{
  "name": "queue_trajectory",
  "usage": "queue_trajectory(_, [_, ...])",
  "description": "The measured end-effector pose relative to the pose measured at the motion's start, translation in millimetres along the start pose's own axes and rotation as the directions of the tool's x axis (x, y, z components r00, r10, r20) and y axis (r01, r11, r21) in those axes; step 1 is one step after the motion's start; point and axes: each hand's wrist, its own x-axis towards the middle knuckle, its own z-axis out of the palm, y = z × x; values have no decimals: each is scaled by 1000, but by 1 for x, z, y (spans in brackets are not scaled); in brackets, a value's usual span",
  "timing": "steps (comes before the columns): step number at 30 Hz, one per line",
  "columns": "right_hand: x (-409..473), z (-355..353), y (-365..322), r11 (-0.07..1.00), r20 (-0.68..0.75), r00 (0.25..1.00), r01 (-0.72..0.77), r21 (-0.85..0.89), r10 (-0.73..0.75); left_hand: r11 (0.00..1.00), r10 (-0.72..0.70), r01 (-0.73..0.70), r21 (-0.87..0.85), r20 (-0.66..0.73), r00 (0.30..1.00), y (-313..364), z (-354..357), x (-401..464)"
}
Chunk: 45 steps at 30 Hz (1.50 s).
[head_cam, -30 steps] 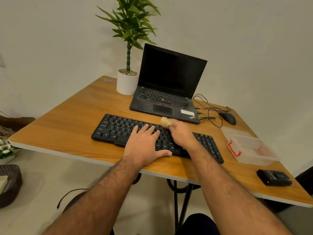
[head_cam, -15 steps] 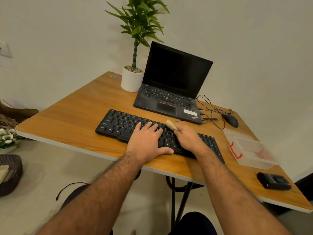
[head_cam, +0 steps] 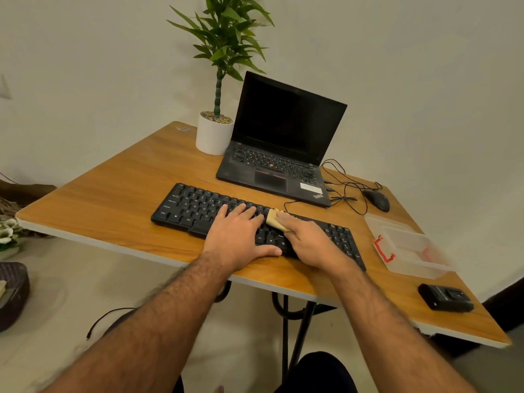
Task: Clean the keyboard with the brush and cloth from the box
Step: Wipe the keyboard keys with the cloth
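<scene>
A black keyboard lies across the middle of the wooden table. My left hand rests flat on its middle keys, fingers straight and thumb along the front edge. Just to the right, my right hand holds a small folded beige cloth against the keys, and the cloth pokes out past my fingertips. The clear plastic box with red latches stands open at the right of the keyboard. No brush shows.
A black laptop stands open behind the keyboard, with a potted plant to its left. A black mouse and tangled cables lie at the back right. A small black device sits near the right front edge.
My right hand has slid the cloth a little to the left along the keys, close to my left fingers. The left hand has stayed put. The camera has tilted.
</scene>
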Motion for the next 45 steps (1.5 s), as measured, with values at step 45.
queue_trajectory(45, [-43, 0, -17, 988, 5, 1000, -27, -150, 28, 1000, 1, -1, 17, 6, 1000, 1, -1, 0])
